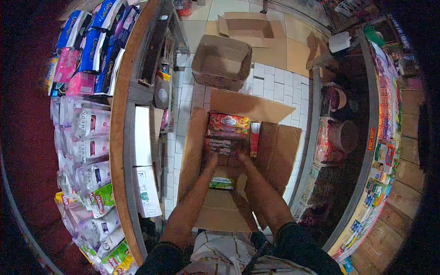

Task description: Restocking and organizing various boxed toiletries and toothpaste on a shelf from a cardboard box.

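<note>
Both my hands reach down into an open cardboard box [282,158] on the floor in front of me. My left hand [213,156] is at small red and white cartons [220,143] in the middle of the box. My right hand [244,154] is on the other side of this row, its fingers dark and blurred. Whether either hand grips a carton cannot be made out. Beyond the hands lies a red printed carton [229,124]. A narrow red and white carton [254,139] stands along the right side, and a green and white pack [221,183] lies nearer to me.
Farther off on the tiled floor are an open cardboard box [221,62] and another cardboard box [247,27]. A wooden-edged shelf [118,137] with plastic packs flanks me on the left. Another shelf [369,86] with small packaged goods stands on the right.
</note>
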`<state>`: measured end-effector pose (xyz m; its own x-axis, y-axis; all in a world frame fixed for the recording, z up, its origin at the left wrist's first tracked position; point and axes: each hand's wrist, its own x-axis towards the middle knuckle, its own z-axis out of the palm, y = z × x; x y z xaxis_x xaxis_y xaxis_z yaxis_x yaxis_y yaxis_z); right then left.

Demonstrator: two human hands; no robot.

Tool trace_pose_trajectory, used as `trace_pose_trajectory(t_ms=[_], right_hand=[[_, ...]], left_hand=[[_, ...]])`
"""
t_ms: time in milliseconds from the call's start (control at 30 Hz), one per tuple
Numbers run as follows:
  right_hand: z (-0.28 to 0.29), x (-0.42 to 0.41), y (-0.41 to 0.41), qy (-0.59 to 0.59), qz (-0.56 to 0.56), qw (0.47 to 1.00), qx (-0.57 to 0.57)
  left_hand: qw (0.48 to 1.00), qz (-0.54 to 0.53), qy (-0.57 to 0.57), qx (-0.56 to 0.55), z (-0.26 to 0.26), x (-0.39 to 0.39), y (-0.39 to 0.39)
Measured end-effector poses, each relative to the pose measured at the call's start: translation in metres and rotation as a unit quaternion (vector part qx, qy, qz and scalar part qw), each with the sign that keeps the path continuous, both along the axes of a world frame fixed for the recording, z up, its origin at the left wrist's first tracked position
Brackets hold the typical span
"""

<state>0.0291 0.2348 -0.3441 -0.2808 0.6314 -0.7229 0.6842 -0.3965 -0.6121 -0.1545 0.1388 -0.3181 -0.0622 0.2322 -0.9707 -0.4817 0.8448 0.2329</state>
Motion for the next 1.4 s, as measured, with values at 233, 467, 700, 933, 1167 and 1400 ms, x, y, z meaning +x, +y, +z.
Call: trace_pose_trajectory(t_ms=[233, 467, 700, 933, 1167, 1400], right_hand=[[-0.017, 0.011, -0.016, 0.101, -0.087, 0.983, -0.128], [-0.016, 0.012, -0.030, 0.141, -0.144, 0.979, -0.032], [0.093, -0.013, -0.062, 0.103, -0.282, 0.951, -0.069], [0.189, -0.021, -0.064, 0.169, -0.350, 0.863, -0.321], [0.232, -0.014, -0.071, 0.332, -0.400, 0.765, -0.380], [0.340, 0.006, -0.068, 0.356, -0.302, 0.820, -0.331]], left_hand=[[0.966, 0.133, 0.186, 0.121, 0.017, 0.067, -0.013], [0.964, 0.254, -0.079, -0.012, 0.023, 0.076, -0.008], [0.910, 0.358, -0.136, 0.157, 0.034, 0.064, -0.030], [0.835, 0.394, -0.323, 0.206, 0.062, 0.047, -0.051], [0.874, 0.362, -0.194, 0.260, 0.116, 0.047, -0.040], [0.905, 0.257, -0.099, 0.324, 0.237, 0.033, -0.014]])
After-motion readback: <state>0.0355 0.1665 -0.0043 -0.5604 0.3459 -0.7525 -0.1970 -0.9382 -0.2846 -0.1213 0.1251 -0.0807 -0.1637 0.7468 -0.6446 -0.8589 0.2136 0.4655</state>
